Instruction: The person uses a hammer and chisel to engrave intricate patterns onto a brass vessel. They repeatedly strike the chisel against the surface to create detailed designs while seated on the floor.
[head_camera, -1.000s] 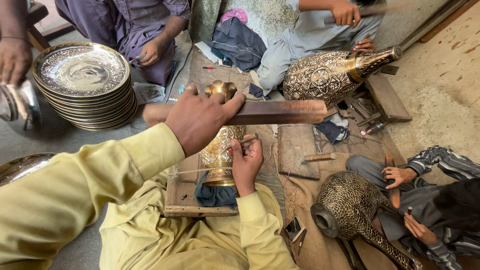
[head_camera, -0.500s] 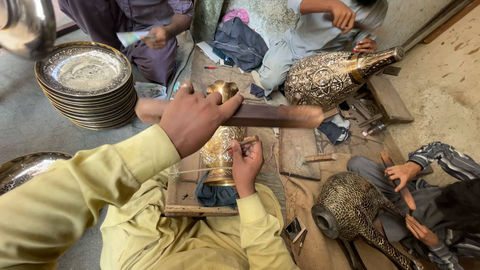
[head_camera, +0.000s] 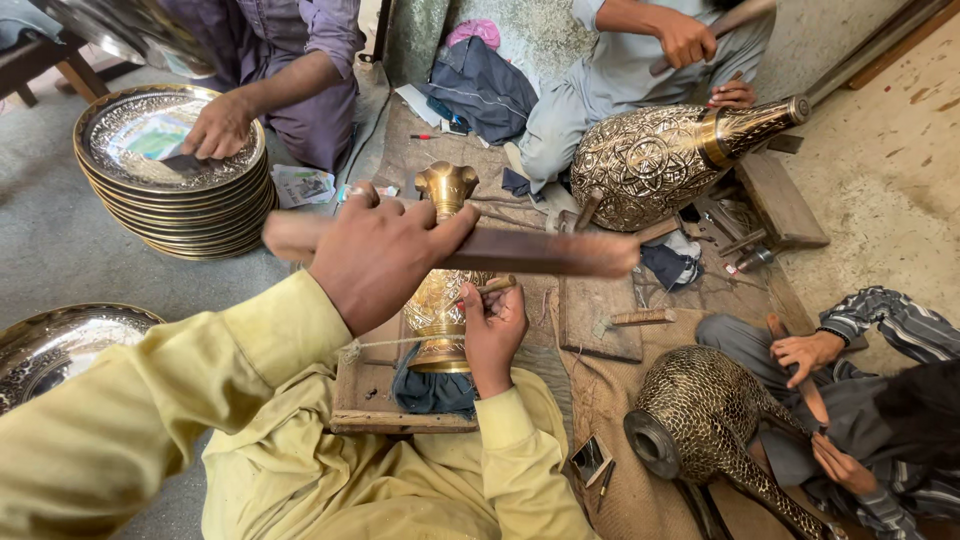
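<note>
Brass gleams on an engraved, flared-neck vase (head_camera: 443, 290) standing upright on a wooden board (head_camera: 372, 392). A left hand (head_camera: 385, 255) is wrapped around a long dark wooden stick (head_camera: 520, 250) above it. A right hand (head_camera: 493, 330) pinches a thin chisel (head_camera: 482, 289) against the vase.

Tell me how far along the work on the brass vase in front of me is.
Done: the brass vase stands on the wooden board, and its belly already shows chased pattern. In hand: the right hand presses a small chisel against the belly, and the left hand grips a wooden bar above it. Left: the flared neck looks plain; the hands hide the rest.
</note>
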